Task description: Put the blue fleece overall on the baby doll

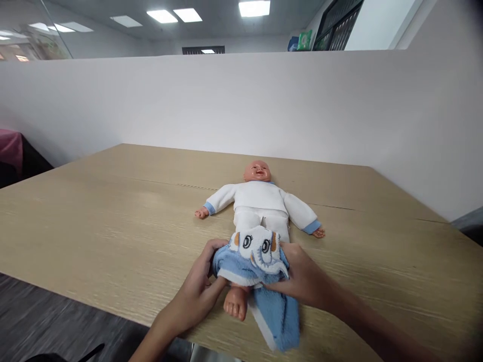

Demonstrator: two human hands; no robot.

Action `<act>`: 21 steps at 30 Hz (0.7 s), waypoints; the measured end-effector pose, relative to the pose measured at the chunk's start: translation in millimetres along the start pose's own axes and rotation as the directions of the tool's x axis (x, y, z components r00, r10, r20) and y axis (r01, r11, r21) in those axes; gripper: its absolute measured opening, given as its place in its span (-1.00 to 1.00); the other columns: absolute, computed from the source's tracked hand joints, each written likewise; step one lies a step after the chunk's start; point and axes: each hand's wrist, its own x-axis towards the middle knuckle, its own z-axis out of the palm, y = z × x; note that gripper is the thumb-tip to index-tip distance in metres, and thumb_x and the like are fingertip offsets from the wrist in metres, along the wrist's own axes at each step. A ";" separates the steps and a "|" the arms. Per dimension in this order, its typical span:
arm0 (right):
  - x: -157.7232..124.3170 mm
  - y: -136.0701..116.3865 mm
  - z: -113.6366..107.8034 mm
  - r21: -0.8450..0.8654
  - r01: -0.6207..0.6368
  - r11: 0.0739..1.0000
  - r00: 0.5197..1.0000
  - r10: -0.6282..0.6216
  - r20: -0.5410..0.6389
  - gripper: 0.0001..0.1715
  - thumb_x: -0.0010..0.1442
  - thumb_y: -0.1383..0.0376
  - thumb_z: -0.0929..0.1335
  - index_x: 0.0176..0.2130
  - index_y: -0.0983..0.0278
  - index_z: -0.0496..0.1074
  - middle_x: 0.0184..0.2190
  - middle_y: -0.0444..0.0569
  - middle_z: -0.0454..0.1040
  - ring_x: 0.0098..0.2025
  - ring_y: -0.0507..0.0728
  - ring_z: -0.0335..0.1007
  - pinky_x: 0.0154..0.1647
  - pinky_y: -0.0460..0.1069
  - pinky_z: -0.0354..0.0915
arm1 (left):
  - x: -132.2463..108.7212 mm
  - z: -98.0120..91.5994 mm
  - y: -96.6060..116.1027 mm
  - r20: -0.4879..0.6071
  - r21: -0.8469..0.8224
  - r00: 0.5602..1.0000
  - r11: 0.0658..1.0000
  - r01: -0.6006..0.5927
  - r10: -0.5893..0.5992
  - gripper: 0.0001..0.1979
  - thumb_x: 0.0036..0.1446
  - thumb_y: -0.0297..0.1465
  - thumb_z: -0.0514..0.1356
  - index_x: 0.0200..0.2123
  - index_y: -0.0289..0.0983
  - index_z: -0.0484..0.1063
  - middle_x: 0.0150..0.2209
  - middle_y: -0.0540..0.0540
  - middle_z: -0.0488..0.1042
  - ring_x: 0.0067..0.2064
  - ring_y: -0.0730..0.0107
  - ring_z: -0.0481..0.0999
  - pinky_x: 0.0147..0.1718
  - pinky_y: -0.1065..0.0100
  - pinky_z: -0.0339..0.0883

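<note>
A baby doll (pixel 260 196) lies on its back on the table, head away from me and arms spread, in a white top with blue cuffs. Around its lower legs is a pair of blue and white fleece pants (pixel 234 261) with an elephant face on the front. My left hand (pixel 202 286) grips the left edge of the pants, thumb beneath. On the other side my right hand (pixel 298 274) pinches the right edge. One bare doll foot (pixel 236 301) sticks out below the cloth, while a blue pant leg (pixel 279 317) hangs toward the table's front edge. The doll's other foot is hidden.
The wooden table (pixel 113 216) has its front edge close to me. A white partition wall (pixel 188 105) stands behind it. Pink cloth (pixel 10 148) over something dark is at the far left, and grey floor (pixel 56 311) shows at lower left.
</note>
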 end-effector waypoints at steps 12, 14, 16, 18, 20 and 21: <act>-13.2 40.3 -49.9 0.349 -0.333 0.876 0.942 0.291 0.169 -0.42 0.33 0.03 0.53 0.23 0.18 0.55 0.08 0.00 0.65 0.17 0.33 0.54 0.26 0.15 0.40 | 53.8 -51.6 21.4 0.379 0.073 0.921 0.995 0.073 -0.095 -0.55 0.35 -0.21 0.34 0.23 -0.18 0.44 0.22 -0.21 0.52 0.27 0.04 0.50 0.32 0.03 0.36; -21.1 49.5 -49.2 0.451 -0.378 0.808 0.924 0.301 0.236 -0.26 0.25 -0.05 0.56 0.29 0.19 0.52 0.11 0.05 0.64 0.19 0.35 0.54 0.23 0.17 0.42 | 58.9 -61.1 22.0 0.425 0.125 0.901 0.992 0.030 -0.081 -0.36 0.30 -0.23 0.40 0.38 -0.13 0.35 0.31 -0.23 0.46 0.31 0.01 0.46 0.36 -0.02 0.33; -27.3 55.3 -45.3 0.574 -0.388 0.721 0.922 0.297 0.249 -0.06 0.15 -0.11 0.60 0.36 0.17 0.43 0.21 0.09 0.59 0.29 0.39 0.48 0.28 0.20 0.40 | 66.5 -64.3 26.5 0.422 0.166 0.903 0.986 0.008 -0.078 -0.30 0.33 -0.19 0.38 0.45 -0.07 0.28 0.37 -0.22 0.40 0.32 0.01 0.45 0.34 0.00 0.34; -31.0 56.5 -39.7 0.683 -0.366 0.632 0.929 0.283 0.237 0.10 0.09 -0.13 0.63 0.44 0.09 0.33 0.35 0.08 0.49 0.39 0.39 0.39 0.38 0.21 0.32 | 77.9 -58.9 35.8 0.381 0.215 0.922 0.977 -0.013 -0.072 -0.39 0.38 -0.12 0.31 0.42 -0.03 0.32 0.37 -0.19 0.39 0.31 0.02 0.45 0.31 0.05 0.35; -32.4 53.9 -34.5 0.753 -0.348 0.559 0.936 0.255 0.243 0.14 0.08 -0.14 0.64 0.46 0.05 0.28 0.40 0.08 0.42 0.40 0.37 0.38 0.41 0.20 0.29 | 93.4 -46.9 48.1 0.363 0.301 0.930 0.952 -0.059 -0.057 -0.43 0.37 -0.05 0.31 0.36 -0.05 0.39 0.33 -0.18 0.43 0.29 0.01 0.45 0.28 0.10 0.34; -32.5 52.1 -32.6 0.776 -0.343 0.530 0.938 0.237 0.253 0.14 0.08 -0.14 0.64 0.46 0.05 0.29 0.39 0.08 0.43 0.38 0.35 0.41 0.38 0.19 0.31 | 102.4 -39.9 54.2 0.398 0.340 0.916 0.935 -0.098 -0.048 -0.40 0.35 -0.02 0.33 0.36 -0.07 0.40 0.29 -0.19 0.46 0.27 0.00 0.45 0.24 0.12 0.36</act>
